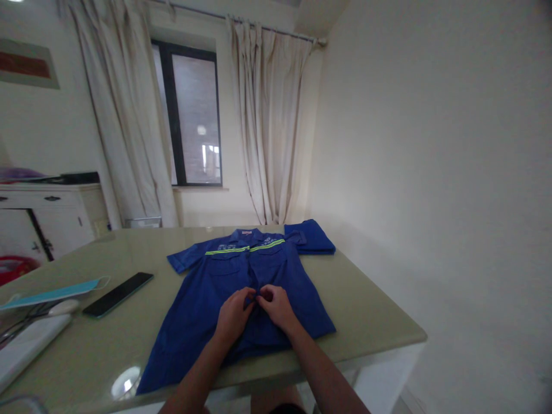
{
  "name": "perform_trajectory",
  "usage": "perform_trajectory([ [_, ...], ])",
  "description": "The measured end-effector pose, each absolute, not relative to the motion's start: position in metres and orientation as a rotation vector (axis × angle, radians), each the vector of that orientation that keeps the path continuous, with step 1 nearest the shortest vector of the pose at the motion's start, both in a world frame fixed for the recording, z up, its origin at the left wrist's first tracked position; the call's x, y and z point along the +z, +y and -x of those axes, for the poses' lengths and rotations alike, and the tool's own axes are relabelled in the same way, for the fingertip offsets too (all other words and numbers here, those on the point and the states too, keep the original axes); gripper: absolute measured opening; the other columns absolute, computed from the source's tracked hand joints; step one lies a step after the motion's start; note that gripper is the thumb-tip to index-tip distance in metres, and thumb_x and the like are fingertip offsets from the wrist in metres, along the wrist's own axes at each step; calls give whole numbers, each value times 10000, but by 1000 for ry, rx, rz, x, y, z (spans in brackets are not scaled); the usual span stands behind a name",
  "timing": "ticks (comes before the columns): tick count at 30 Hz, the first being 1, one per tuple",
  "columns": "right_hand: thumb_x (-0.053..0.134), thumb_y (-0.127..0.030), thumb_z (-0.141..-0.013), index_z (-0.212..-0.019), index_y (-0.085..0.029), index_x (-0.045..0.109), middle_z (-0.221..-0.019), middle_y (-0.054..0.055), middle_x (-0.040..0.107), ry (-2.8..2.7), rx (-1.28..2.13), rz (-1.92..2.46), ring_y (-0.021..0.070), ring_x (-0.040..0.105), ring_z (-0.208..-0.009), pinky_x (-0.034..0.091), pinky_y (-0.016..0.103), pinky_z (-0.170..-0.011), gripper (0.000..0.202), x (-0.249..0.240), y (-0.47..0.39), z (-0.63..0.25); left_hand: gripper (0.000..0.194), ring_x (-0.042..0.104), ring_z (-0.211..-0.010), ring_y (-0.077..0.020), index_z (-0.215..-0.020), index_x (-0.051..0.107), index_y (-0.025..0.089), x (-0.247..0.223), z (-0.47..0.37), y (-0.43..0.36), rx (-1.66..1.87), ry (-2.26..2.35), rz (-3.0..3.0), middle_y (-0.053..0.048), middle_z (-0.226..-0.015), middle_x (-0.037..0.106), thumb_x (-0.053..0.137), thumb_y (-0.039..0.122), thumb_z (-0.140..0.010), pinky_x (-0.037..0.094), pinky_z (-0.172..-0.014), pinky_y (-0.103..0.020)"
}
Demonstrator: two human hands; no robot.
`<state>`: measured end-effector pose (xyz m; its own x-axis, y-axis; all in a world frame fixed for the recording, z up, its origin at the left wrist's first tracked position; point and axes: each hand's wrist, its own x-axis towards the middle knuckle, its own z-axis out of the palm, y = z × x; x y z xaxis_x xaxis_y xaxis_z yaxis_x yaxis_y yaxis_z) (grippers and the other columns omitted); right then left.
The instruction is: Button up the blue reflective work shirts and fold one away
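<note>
A blue short-sleeved shirt (224, 273) with a yellow-green stripe across the chest lies front side up on the table, its collar pointing away from me. My left hand (235, 313) and my right hand (276, 306) meet at the middle of the shirt front, below the chest pockets. Fingers and thumbs of both are pinched on the shirt's front edge, and the fingertips almost touch. Any button between them is too small to make out.
Folded blue cloth (313, 237) lies at the table's (366, 299) back right, by the shirt's sleeve. On the left are a black phone (118, 294), a light-blue mask (56, 293), cables and a white device (32, 348). Walls and curtains stand behind.
</note>
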<state>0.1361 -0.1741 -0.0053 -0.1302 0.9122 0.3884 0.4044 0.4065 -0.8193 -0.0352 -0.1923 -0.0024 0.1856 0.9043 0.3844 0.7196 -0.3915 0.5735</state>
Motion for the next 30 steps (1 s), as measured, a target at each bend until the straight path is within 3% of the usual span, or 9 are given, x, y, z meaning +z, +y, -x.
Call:
perform_trajectory([
  [6, 664, -192, -761, -712, -175, 706, -649, -2, 675, -1718, 635, 1225, 151, 608, -623, 397, 231, -599, 66, -6, -174, -137, 249, 684, -1009, -189, -1099, 667, 267, -3, 34, -195, 988, 1542, -2253, -25, -1055, 748, 568, 144, -908, 496, -904, -293],
  [13, 599, -126, -778, -756, -178, 697, -669, -2, 671, -1828, 549, 1240, 141, 581, -625, 375, 229, -605, 113, -5, -178, -133, 442, 674, -1074, -200, -1290, 598, 286, -3, 32, -197, 925, 1564, -2357, -30, -1115, 740, 517, 104, -895, 502, -940, -304],
  [18, 654, -170, -784, -735, -184, 706, -682, 15, 705, -1752, 567, 1309, 157, 628, -640, 405, 233, -616, 73, -1, -178, -133, 502, 664, -1139, -203, -1421, 532, 277, -3, 30, -198, 873, 1606, -2396, -57, -1248, 713, 454, 131, -947, 511, -973, -322],
  [22, 711, -205, -774, -730, -183, 707, -704, 29, 727, -1670, 555, 1411, 166, 654, -655, 419, 232, -620, 50, 2, -180, -133, 501, 643, -1198, -205, -1425, 545, 284, -5, 29, -198, 835, 1603, -2475, -62, -1314, 692, 420, 121, -967, 508, -1009, -335],
  [30, 633, -165, -821, -723, -188, 704, -695, 23, 717, -1851, 426, 1408, 148, 619, -637, 354, 229, -602, 123, 2, -184, -131, 502, 632, -1201, -196, -1449, 517, 285, -6, 31, -198, 837, 1586, -2528, -54, -1324, 685, 394, 125, -990, 498, -1037, -335],
])
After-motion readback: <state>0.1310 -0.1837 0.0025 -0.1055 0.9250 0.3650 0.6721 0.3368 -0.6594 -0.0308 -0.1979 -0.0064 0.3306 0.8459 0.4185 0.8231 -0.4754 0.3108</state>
